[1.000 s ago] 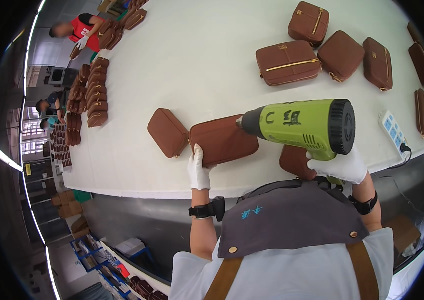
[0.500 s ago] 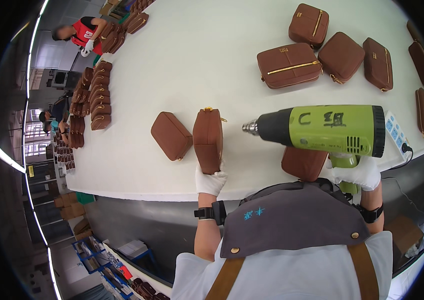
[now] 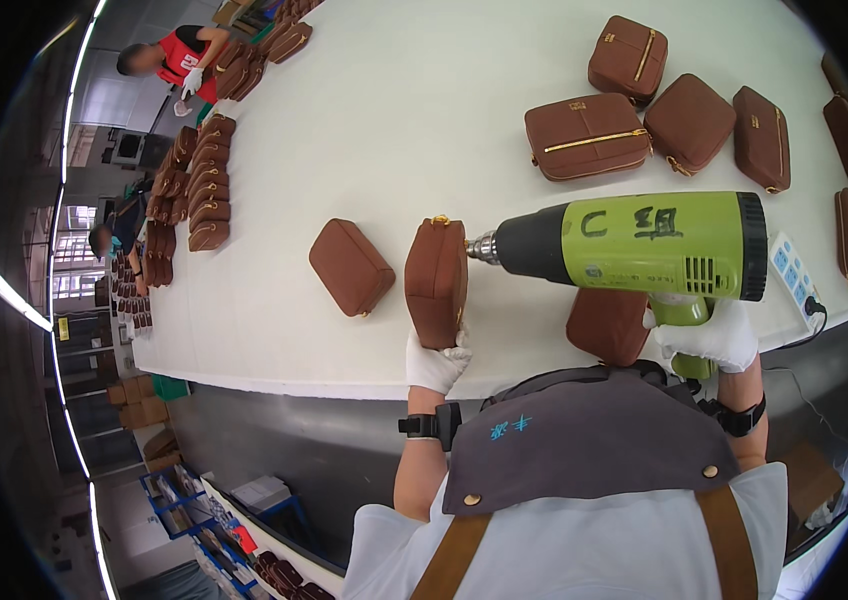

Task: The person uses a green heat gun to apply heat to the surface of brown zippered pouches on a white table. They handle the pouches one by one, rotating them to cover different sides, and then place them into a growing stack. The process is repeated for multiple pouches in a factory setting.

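Observation:
My gloved left hand [image 3: 436, 362] grips the lower end of a brown leather bag [image 3: 436, 285], held on edge with its gold zipper hardware at the far end. My gloved right hand [image 3: 712, 338] is wrapped round the handle of a green and black heat gun [image 3: 644, 245]. The metal nozzle points left, and its tip is close beside the bag's right side; whether they touch I cannot tell. A second brown bag [image 3: 351, 267] lies just left of the held one. Partly hidden beneath the heat gun lies another brown bag [image 3: 607, 325].
Several finished-looking brown bags [image 3: 589, 138] lie at the far right of the white table [image 3: 374, 110]. A white power strip [image 3: 792, 275] with a black plug sits by the right edge. Rows of brown bags [image 3: 210, 190] stand at left, near a co-worker in a red vest [image 3: 179, 62].
The heat gun has moved left, bringing its nozzle up to the held bag. My left hand has shifted slightly right and turned the bag a little.

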Tool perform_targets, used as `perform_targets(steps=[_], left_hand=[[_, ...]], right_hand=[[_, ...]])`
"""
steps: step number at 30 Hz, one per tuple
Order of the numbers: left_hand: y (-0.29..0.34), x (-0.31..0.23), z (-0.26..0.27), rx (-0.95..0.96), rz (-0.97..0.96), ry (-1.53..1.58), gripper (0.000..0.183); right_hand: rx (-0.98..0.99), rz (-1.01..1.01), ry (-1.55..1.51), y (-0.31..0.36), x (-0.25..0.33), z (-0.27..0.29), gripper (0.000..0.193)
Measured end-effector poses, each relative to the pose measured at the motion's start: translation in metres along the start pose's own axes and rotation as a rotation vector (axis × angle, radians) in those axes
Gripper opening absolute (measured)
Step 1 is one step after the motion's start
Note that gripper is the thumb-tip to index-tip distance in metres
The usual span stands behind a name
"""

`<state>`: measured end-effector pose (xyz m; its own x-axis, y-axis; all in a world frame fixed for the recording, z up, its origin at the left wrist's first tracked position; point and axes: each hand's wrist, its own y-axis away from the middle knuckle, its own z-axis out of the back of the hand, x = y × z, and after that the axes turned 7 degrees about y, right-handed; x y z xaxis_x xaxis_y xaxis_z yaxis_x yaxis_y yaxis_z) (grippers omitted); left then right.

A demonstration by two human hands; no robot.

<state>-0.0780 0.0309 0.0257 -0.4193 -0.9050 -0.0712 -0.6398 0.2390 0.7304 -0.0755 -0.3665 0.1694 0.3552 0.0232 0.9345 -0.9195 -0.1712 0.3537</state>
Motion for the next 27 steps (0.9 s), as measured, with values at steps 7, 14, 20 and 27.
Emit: perform_targets(steps=[7,14,20,27], left_hand=[[-0.002,0.006,-0.018,-0.074,-0.12,0.022,0.048],[-0.009,0.017,-0.045,0.007,-0.253,0.124,0.043],[-0.01,0.009,-0.03,0.002,-0.876,-0.583,0.073],[-0.009,-0.001,-0.025,-0.122,-1.331,-1.214,0.083]], right_hand=[[-0.002,-0.077,0.021,-0.001,-0.001,-0.005,0.055],[0.214,0.339,0.431,0.0,-0.017,-0.005,0.046],[0.164,0.048,0.069,0.001,-0.022,-0.003,0.05],[-0.057,-0.035,0.084,-0.004,-0.006,-0.005,0.054]])
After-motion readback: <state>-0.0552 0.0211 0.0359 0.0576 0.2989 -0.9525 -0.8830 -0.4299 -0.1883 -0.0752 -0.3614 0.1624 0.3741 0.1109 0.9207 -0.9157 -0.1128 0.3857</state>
